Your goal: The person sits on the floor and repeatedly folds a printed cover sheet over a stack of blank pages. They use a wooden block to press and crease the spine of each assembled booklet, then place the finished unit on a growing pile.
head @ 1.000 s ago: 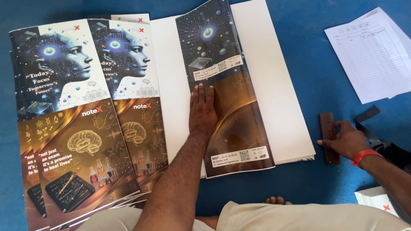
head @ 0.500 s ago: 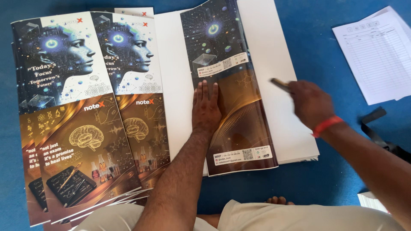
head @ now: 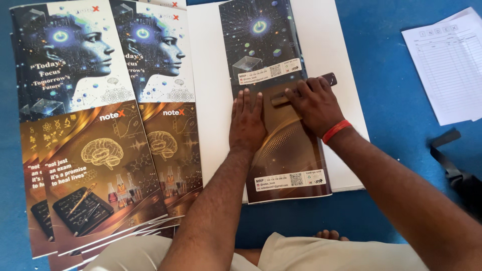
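While my left hand [head: 247, 123] lies flat, fingers straight and released, on the folded cover sheet [head: 275, 100] in the upper middle of the frame, my right hand [head: 312, 103] presses a dark flat creasing bar [head: 303, 89] across that sheet, fingers curled over the bar and grasping it against the paper. The sheet rests on a white board stack [head: 331, 60], and the bar sits about halfway up the sheet, where the dark printed half meets the brown half.

To do this well, I judge that the left palm must bear down hard enough that the sheet cannot slide on the board beneath it. I want the bar's long edge to stay level with the fold line, not tilted, so the crease runs straight from one side to the other. Pressure should come evenly from all the right fingers; a heavy fingertip at one end could skew the crease or scuff the glossy print. The left fingertips lie just beside the bar's near end, so I keep them clear of its path.

At the left of the frame a fanned pile of printed covers [head: 100, 145] lies well apart, and a ruled paper [head: 447, 65] lies at the upper right on the blue floor [head: 391, 100].
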